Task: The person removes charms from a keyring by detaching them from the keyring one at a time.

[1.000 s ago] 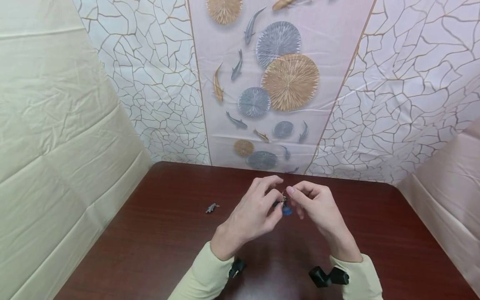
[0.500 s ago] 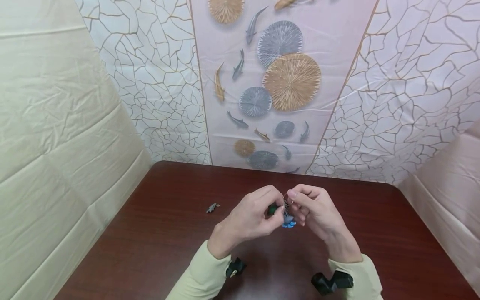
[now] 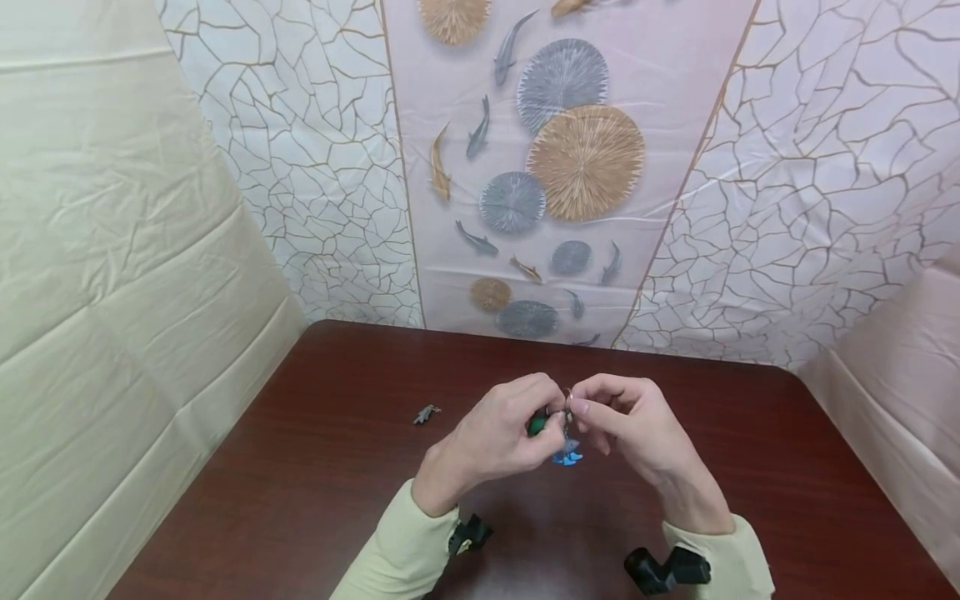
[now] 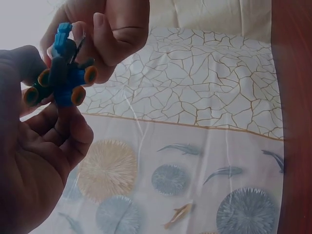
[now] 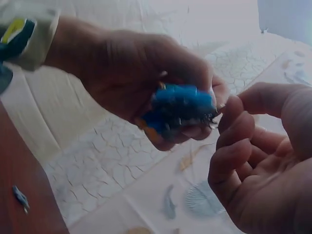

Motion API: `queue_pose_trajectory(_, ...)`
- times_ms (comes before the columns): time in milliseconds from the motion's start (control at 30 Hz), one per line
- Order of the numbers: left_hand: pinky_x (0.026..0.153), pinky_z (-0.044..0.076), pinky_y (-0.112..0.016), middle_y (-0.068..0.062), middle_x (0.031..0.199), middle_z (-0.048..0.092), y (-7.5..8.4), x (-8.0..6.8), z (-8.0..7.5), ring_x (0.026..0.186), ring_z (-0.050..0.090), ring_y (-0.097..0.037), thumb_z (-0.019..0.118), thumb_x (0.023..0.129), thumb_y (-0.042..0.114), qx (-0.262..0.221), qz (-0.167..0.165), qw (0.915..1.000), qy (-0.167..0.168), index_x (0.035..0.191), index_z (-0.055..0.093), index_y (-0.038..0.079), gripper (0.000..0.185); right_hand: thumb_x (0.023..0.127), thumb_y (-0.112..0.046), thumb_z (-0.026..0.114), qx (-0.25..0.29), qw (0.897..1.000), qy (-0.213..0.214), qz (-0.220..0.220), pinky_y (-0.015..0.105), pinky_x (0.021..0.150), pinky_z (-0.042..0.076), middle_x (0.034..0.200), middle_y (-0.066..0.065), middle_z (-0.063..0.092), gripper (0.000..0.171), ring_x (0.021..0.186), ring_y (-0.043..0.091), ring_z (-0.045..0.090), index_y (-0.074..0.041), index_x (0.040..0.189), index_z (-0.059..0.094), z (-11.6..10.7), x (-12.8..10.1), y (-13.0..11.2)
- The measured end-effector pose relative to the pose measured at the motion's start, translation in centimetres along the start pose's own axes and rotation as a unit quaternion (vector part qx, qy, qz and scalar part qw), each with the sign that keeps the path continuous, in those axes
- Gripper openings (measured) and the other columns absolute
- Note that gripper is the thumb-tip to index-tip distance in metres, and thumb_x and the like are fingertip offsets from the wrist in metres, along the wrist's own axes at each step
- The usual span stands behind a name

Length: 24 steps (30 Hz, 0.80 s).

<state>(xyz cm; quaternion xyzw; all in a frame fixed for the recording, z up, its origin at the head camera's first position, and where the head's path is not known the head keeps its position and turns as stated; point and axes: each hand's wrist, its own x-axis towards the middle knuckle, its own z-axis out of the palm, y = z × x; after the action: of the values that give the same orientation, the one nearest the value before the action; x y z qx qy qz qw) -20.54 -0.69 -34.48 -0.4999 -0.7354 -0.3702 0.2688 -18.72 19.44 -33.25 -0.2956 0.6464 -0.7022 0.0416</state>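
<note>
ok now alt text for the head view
The left hand grips small blue and green charms while the right hand pinches a thin ring, above a dark red table. A grey charm lies to the left; patterned cloth hangs behind.

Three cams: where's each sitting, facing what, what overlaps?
Head: on the head, facing forward, down across the table to patterned cloth; left hand, right hand, both sleeves show.
Left wrist: worn there, faces the small toys in the left hand; both hands show.
Right wrist: worn there, faces those toys; both hands, left sleeve show.
Shared: head and right wrist both show the gray charm on table.
</note>
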Motion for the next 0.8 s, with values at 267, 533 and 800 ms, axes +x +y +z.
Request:
queue_pose_trajectory(267,0.059,0.036,-0.007,0.006,0.076,0.052,0.3,-0.1,-0.3,0.067,0.044,0.003,0.058,0.082,0.003,-0.040,-0.039,0.9981,-0.026,0.083,0.051,0.014,0.013,0.090,0.005,0.063,-0.152,0.988,0.029,-0.022,0.029,0.044,0.043,0.069,-0.007,0.065,0.007,0.049,0.010,0.050,0.001,0.094,0.067,0.4,-0.7,-0.9)
queue_pose_trajectory(533,0.055,0.034,-0.007,0.006,0.071,0.049,0.6,0.0,-0.5,0.063,0.040,0.004,0.058,0.082,0.003,-0.042,-0.057,0.9968,-0.037,0.081,0.051,0.015,0.014,0.087,0.006,0.066,-0.222,0.972,0.045,-0.064,0.026,0.047,0.046,0.069,-0.003,0.061,0.012,0.055,0.008,0.054,-0.005,0.091,0.068,1.1,-0.9,-1.0)
queue_pose_trajectory(800,0.062,0.037,-0.007,0.006,0.079,0.051,0.4,0.0,-0.5,0.070,0.045,-0.001,0.060,0.084,0.005,-0.016,-0.036,0.9985,-0.039,0.083,0.054,0.014,0.010,0.089,0.002,0.065,-0.220,0.972,0.079,-0.031,0.028,0.042,0.042,0.064,-0.011,0.057,0.007,0.046,0.010,0.047,-0.005,0.087,0.066,1.1,-0.6,-1.0)
